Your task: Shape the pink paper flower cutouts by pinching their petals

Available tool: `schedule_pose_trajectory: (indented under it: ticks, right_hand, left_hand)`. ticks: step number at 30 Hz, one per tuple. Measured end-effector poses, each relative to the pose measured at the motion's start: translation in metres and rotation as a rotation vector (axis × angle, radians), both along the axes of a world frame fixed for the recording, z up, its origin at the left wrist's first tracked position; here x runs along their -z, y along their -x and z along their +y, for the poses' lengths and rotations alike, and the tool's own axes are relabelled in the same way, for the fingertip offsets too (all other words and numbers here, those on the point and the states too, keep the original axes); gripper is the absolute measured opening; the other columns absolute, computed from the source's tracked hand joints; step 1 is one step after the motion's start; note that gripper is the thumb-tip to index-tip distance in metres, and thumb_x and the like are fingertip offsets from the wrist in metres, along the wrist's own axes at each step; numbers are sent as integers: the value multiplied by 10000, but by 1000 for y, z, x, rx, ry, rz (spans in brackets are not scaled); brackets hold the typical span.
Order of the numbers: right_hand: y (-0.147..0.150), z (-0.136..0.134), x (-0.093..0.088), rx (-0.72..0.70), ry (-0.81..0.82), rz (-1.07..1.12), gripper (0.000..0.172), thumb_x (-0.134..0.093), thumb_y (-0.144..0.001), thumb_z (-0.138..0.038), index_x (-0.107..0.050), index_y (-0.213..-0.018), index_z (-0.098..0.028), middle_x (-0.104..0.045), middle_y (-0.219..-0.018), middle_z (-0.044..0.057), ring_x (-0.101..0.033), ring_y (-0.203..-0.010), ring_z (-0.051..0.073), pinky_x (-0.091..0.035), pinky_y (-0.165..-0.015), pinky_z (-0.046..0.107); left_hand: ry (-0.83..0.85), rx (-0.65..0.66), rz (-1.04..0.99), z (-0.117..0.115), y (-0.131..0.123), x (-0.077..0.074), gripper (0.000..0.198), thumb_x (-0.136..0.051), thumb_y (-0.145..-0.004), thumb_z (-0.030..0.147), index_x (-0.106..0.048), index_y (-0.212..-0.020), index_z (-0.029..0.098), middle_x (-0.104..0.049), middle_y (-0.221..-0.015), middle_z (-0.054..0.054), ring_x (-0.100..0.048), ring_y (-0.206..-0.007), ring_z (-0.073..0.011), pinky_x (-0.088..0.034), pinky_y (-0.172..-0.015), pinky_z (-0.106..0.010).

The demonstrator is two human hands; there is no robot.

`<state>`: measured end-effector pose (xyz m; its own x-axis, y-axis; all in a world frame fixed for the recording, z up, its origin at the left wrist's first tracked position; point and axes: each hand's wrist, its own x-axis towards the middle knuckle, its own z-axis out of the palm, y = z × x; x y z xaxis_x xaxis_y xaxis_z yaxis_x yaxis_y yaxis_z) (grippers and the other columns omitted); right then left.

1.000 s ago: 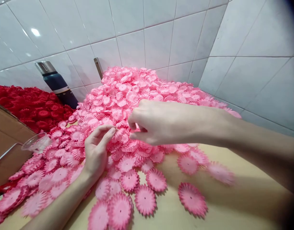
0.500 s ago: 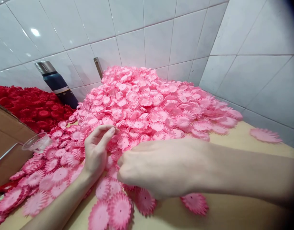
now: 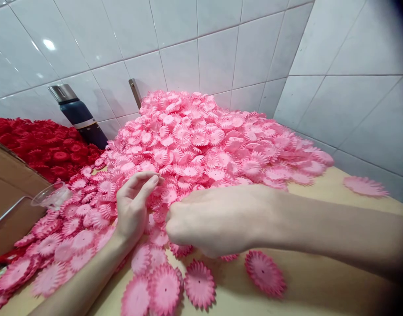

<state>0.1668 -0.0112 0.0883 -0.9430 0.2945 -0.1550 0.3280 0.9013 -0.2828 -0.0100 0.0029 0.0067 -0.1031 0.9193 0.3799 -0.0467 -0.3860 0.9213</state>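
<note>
My left hand (image 3: 132, 206) stands in front of the pink pile, thumb and fingertips brought together in a pinch; whatever they hold is too small to make out. Close beside it, my right hand (image 3: 211, 219) is curled with its back toward me, and its fingertips are hidden. The large heap of pink petal discs (image 3: 194, 140), round with jagged edges and small centre holes, rises behind both hands. Nearer me, a loose pink petal disc (image 3: 200, 284) lies below my right hand, and a darker-edged pink petal disc (image 3: 265, 273) lies under my right wrist.
To the left are a heap of red petal discs (image 3: 53, 147), a dark blue bottle (image 3: 81, 116), a cardboard box (image 3: 13, 188) and a clear plastic cup (image 3: 53, 196). White tiled walls (image 3: 217, 52) meet behind the pale tabletop (image 3: 322, 195). A single pink disc (image 3: 365, 186) lies at right.
My right hand has shifted slightly up and to the right, uncovering more of the discs below it. My left hand keeps its place and its pinch.
</note>
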Motion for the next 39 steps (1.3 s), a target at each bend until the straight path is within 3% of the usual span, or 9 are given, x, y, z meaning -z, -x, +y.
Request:
schedule_pose_trajectory:
  ticks: [4,9,14,21,25,30,34,39]
  right_hand:
    - [1,-1,1,19,29,-16,363,-577,-711,-22,-317,-500,-163,-370,-501,-38,-347,-458,75,-220,-373,242]
    - [-3,9,-1,-8,250,-14,252,-538,-668,-31,-401,-509,-171,-400,-458,-46,-328,-416,82,-241,-332,237]
    - [-9,20,-2,-11,405,23,139,-540,-796,-102,-555,-671,-162,-565,-618,-40,-482,-537,75,-385,-465,210]
    - [-18,28,-18,76,568,191,116,-557,-906,-195,-571,-804,-143,-628,-800,2,-562,-691,85,-463,-628,210]
    - [-27,35,-23,215,484,282,76,-551,-883,-166,-605,-834,-144,-634,-753,5,-548,-633,85,-438,-550,207]
    - [-29,46,-15,450,337,483,128,-584,-856,-215,-664,-826,-120,-648,-708,36,-530,-576,87,-390,-464,207]
    - [-22,47,-7,453,364,608,153,-570,-862,-198,-677,-883,-90,-681,-751,62,-543,-573,82,-404,-481,206]
    - [-15,41,-4,373,426,604,134,-583,-866,-212,-647,-843,-97,-694,-794,65,-558,-615,84,-415,-513,208]
  left_hand:
    - [-5,-2,7,0,0,0,43,-703,-820,202,-730,-852,202,-699,-833,2,-650,-831,-141,-485,-853,-270]
    - [20,-11,15,-1,0,-1,47,-712,-811,221,-723,-845,189,-704,-837,-9,-639,-829,-139,-480,-843,-267]
    - [28,2,2,-1,-2,-3,60,-723,-797,232,-724,-844,195,-707,-835,-6,-643,-829,-143,-486,-845,-274]
    - [29,-11,24,-3,-1,-4,72,-725,-782,241,-726,-837,195,-717,-844,-7,-661,-834,-165,-507,-860,-300]
    - [-16,-1,24,-1,1,-2,79,-704,-810,250,-725,-857,191,-718,-859,-24,-670,-847,-176,-513,-867,-313]
    - [-43,59,18,-2,-3,-4,160,-698,-839,270,-739,-984,220,-732,-905,-24,-677,-879,-152,-534,-869,-283]
    - [-19,84,63,-7,-8,-7,358,-805,-726,190,-728,-1071,239,-754,-950,-19,-699,-900,-146,-566,-847,-256]
    - [-16,52,37,-8,-10,-9,336,-836,-662,140,-738,-970,232,-772,-921,-4,-730,-879,-170,-604,-822,-291]
